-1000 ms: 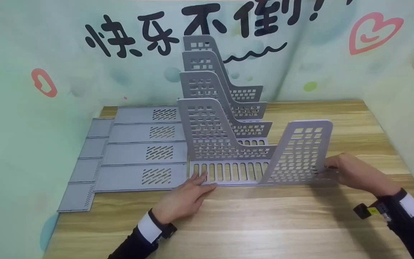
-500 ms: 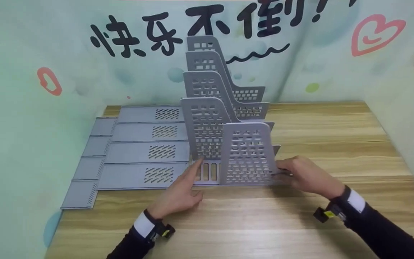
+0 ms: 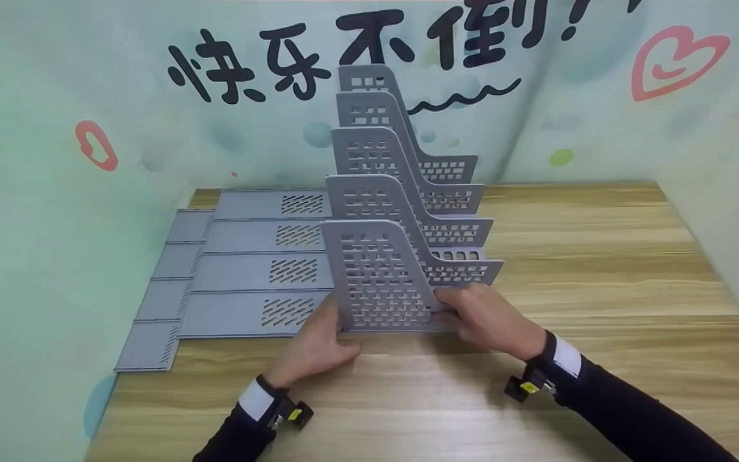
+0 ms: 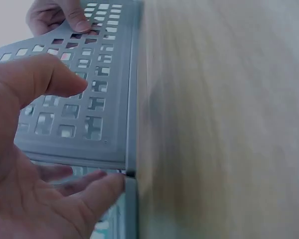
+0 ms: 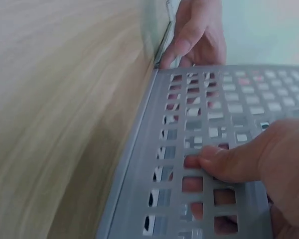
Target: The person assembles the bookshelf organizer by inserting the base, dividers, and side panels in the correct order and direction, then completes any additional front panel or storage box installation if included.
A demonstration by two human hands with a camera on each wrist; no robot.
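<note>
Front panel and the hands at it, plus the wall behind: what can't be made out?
Head view: the fingertips of the left hand, hidden behind the front panel.
Right wrist view: most fingers of the right hand, largely hidden behind the front panel.
Left wrist view: the rest of the right hand, cut off by the top edge.
Head view: the tops of some wall writing, cut off by the top edge.
</note>
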